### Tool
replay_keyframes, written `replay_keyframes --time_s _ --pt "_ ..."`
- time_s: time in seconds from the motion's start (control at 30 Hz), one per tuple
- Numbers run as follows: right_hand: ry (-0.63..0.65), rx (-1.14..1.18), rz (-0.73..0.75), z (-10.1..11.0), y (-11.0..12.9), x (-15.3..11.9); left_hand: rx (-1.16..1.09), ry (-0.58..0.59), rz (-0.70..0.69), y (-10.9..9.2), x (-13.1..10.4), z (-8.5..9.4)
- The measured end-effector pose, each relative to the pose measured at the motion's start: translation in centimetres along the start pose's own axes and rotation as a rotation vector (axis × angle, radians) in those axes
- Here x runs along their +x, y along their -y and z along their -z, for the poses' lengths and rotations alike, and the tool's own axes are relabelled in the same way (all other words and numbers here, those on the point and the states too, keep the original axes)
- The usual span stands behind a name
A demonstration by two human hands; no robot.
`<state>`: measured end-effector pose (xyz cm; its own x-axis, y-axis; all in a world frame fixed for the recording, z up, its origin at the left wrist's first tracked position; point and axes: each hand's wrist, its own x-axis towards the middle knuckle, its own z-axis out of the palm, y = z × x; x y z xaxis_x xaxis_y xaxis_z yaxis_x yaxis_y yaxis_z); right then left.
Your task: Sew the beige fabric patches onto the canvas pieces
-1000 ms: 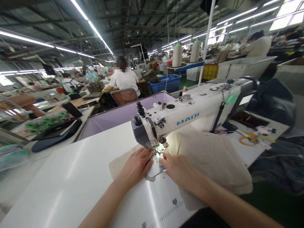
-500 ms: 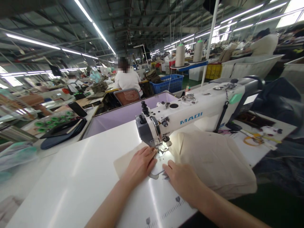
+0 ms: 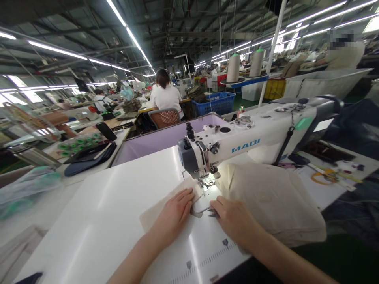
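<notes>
Resting L hand [image 3: 179,203] palm-down on small pale cloth [image 3: 154,211], fingers straight & close together, not gripping; prob. to hold cloth flat & stop drift on slick white table [image 3: 115,205]. Having small pale cloth just L of metal plate [image 3: 206,201], one end out on table, far end nr foot of sewing mach. [image 3: 251,142]; can't tell if caught under foot or only beside.

Holding R hand [image 3: 232,213] w/ fingers curled in, small pointed tool [image 3: 213,213] poking out below fingertips; prob. tucked there to be handy w/o needing to set down. Can't tell exact grip underneath, b/c hidden by knuckles. Placing R fingertips by R edge of plate, opp. L hand, so leaving plate in sight btwn both, prob. for good view of lit needle area.

Having big folded cloth [image 3: 275,199] R of needle, partly under mach. arm, just beyond R forearm; prob. parked there to be within reach yet out of L hand's way.

Having thread cones [image 3: 233,69] upright on blue shelf [image 3: 247,83] behind mach., up high, prob. to let thread run freely.
</notes>
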<state>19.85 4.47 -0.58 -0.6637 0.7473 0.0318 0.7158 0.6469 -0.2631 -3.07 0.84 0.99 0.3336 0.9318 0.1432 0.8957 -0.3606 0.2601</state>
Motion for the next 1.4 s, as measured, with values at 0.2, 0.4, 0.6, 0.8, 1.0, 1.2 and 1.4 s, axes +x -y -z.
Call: replay_keyframes --time_s 0.2,0.4,0.6,0.8,1.0,1.2,1.4 --pt "-0.070 0.116 -0.040 0.6 -0.5 -0.4 0.328 0.096 0.199 0.1 -0.4 1.3" --pt "-0.127 0.280 -0.034 1.6 -1.6 -1.3 0.431 0.376 0.632 -2.7 -1.1 2.3" --pt "0.024 0.214 0.158 2.1 -1.0 -2.1 0.409 0.424 0.735 -4.0 -1.9 2.6" --pt "0.089 0.145 0.186 1.9 -1.0 -2.5 0.456 0.388 0.638 -5.2 -1.1 2.6" --pt "0.033 0.165 0.265 1.6 -1.0 -2.9 0.282 0.116 -0.096 -6.5 -0.3 -1.0" --pt "0.113 0.041 0.243 1.9 -0.8 -1.5 0.295 -0.005 -0.030 -5.2 0.6 -2.8" --pt "0.047 0.009 0.174 2.4 -1.3 0.6 0.269 -0.030 0.037 -4.0 2.6 -2.8"
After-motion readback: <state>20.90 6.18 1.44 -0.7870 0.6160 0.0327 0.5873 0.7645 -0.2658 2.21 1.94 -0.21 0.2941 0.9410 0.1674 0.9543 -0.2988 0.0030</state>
